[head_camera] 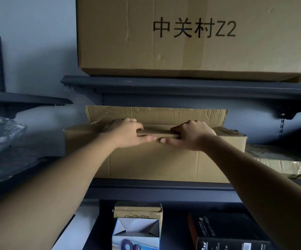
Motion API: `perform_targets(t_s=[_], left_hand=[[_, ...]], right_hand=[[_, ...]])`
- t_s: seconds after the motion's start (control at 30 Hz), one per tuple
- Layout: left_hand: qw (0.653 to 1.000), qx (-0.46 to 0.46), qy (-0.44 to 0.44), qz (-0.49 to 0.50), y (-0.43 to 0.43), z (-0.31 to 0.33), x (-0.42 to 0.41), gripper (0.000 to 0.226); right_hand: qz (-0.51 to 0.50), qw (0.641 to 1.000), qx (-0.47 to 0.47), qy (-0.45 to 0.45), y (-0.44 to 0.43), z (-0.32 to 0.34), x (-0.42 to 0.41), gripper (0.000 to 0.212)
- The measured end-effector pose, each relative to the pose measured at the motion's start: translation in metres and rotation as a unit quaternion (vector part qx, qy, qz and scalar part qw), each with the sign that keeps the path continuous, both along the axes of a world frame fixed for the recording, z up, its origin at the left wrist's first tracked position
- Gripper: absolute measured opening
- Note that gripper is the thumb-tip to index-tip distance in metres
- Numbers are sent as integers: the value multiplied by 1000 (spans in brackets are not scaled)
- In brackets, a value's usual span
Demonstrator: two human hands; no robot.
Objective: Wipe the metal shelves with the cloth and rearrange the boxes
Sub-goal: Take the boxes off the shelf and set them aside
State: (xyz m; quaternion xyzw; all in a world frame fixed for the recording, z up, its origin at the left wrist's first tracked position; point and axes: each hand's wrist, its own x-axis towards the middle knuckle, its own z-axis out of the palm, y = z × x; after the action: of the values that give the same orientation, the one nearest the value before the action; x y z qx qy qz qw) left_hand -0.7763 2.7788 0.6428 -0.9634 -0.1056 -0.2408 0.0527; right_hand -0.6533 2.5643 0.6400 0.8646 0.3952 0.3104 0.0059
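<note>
A: Both hands on the one box?
B: Yes. The left hand [128, 133] and right hand [191, 135] grip the front top edge of the open cardboard box [164, 163]. Fingers curl over the folded-down flap, thumbs lie flat against the front face, tips nearly meeting.
A: Where does it sit?
B: On the middle metal shelf [155, 185], dark grey and smooth. Its rear flap stands upright, creased, with scraps of clear tape.
A: Around it?
B: A bigger printed carton [191, 51] rests on the upper shelf [182, 86]. Flattened corrugated cardboard [281, 164] lies just right, crinkled clear plastic [0, 134] left. Below are a small brown box [139, 210], a white-and-blue box [135, 231] and a black box [227, 231].
</note>
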Motion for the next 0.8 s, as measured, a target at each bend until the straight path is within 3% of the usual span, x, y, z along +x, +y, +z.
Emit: perform_targets(t_s=[0.13, 0.37, 0.6, 0.8], left_hand=[[999, 30, 2, 15, -6, -4, -9, 108], [998, 53, -45, 6, -14, -20, -20, 85], [968, -53, -201, -141, -8, -49, -22, 48], [923, -47, -320, -208, -31, -70, -25, 46]], right_hand=[[5, 999, 36, -28, -3, -8, -8, 97], [-15, 996, 81, -25, -5, -26, -31, 82], [36, 980, 194, -39, -10, -42, -56, 50], [59, 959, 278, -15, -18, -66, -77, 42]])
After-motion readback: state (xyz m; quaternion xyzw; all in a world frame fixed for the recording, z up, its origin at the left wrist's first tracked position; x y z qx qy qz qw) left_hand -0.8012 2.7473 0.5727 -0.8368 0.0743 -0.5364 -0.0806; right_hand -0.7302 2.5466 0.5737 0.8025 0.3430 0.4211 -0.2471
